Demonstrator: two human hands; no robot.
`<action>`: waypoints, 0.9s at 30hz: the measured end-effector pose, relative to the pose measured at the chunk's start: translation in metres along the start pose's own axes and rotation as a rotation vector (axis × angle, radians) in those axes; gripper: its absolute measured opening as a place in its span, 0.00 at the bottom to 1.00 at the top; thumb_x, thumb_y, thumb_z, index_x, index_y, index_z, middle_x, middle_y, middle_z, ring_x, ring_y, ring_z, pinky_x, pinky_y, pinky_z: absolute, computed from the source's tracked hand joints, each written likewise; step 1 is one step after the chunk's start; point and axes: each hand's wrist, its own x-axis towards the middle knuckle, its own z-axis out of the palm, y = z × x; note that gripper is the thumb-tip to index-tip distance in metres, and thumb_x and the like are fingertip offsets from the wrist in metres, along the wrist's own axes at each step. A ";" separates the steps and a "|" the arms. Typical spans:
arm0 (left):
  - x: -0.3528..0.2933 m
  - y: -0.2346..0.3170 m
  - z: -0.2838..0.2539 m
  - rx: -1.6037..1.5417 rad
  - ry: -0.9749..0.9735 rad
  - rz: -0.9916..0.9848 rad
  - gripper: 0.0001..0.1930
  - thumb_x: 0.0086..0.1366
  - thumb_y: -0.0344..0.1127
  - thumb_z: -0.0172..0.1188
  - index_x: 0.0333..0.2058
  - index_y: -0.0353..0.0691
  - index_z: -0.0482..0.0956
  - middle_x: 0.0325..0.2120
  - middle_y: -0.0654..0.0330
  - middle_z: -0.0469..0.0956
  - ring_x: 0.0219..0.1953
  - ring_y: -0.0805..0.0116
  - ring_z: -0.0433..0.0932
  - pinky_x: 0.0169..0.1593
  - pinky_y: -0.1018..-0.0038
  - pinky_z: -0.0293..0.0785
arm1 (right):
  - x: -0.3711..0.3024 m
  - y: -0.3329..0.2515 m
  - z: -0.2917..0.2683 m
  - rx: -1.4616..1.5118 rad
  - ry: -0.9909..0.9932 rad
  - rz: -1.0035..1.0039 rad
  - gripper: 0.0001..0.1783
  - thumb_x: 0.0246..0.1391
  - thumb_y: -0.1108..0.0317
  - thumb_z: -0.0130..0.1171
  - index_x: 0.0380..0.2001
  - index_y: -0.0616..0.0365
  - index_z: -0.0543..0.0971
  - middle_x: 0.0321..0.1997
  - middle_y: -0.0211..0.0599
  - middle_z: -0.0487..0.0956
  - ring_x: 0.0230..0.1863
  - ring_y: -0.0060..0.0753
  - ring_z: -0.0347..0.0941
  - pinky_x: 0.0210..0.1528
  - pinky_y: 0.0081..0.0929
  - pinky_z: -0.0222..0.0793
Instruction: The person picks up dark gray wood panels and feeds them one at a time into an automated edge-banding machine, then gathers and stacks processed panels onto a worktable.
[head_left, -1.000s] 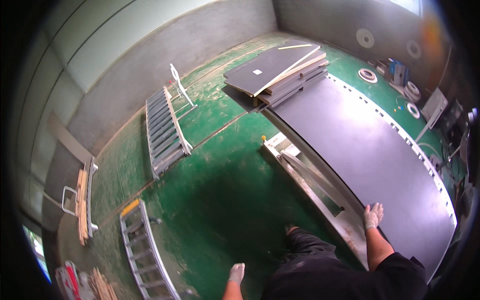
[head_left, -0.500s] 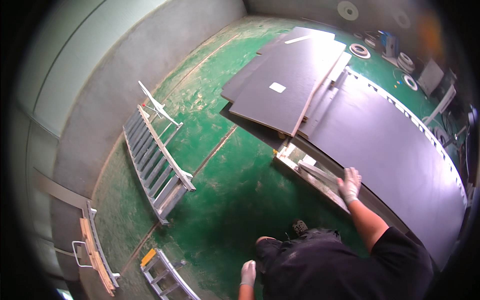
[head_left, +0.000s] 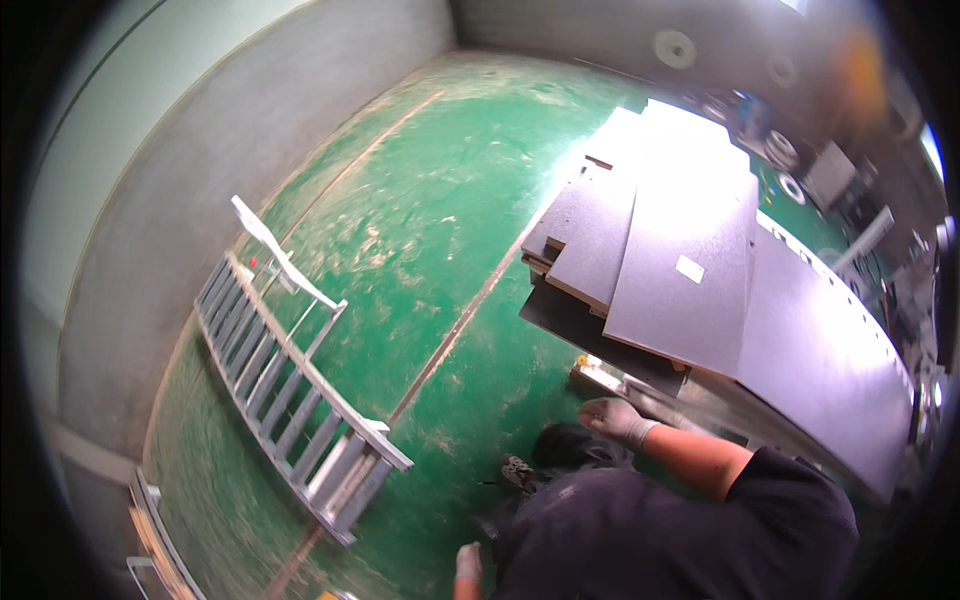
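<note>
My right hand [head_left: 612, 418], in a pale glove, hangs in front of my body with its fingers curled in and nothing visible in it. It is close to the near end of a pale frame [head_left: 650, 398] under the dark boards and looks apart from it. Just beyond lies a stack of dark grey boards [head_left: 580, 275], the top one [head_left: 660, 315] bearing a small white label [head_left: 690, 268]. At the lower edge my left hand [head_left: 468, 562], also gloved, hangs low beside me; its fingers are blurred and mostly hidden.
A long dark panel [head_left: 815, 350] stretches to the right of the stack. An aluminium step ladder [head_left: 290, 420] lies on the green floor [head_left: 450, 220] to the left. Wooden strips [head_left: 155, 545] lean by the left wall. Round white rolls [head_left: 780, 150] and equipment are at the far right.
My right hand has come off the long panel's near edge and drawn left toward my body, its fingers curling. The view has shifted, and the board stack now appears nearer my right hand.
</note>
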 end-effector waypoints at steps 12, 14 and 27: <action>0.299 0.275 -0.347 -0.875 0.055 -0.058 0.09 0.67 0.39 0.54 0.29 0.42 0.76 0.27 0.64 0.71 0.31 0.74 0.70 0.37 0.75 0.68 | 0.177 -0.111 0.027 0.283 0.105 0.143 0.21 0.63 0.53 0.49 0.48 0.56 0.80 0.48 0.49 0.81 0.51 0.53 0.76 0.54 0.42 0.69; 0.324 0.300 -0.376 -0.214 -0.130 0.106 0.13 0.67 0.41 0.55 0.34 0.35 0.78 0.36 0.55 0.77 0.39 0.65 0.75 0.46 0.70 0.72 | 0.228 -0.124 0.035 0.317 0.131 0.127 0.22 0.62 0.52 0.49 0.47 0.56 0.80 0.47 0.49 0.81 0.50 0.53 0.76 0.54 0.42 0.69; 0.543 0.454 -0.422 0.948 -0.458 0.727 0.14 0.66 0.39 0.48 0.35 0.37 0.81 0.34 0.43 0.80 0.41 0.44 0.79 0.48 0.54 0.75 | 0.356 -0.140 -0.061 0.546 0.456 0.460 0.33 0.63 0.48 0.50 0.62 0.62 0.67 0.63 0.56 0.70 0.65 0.52 0.66 0.66 0.40 0.60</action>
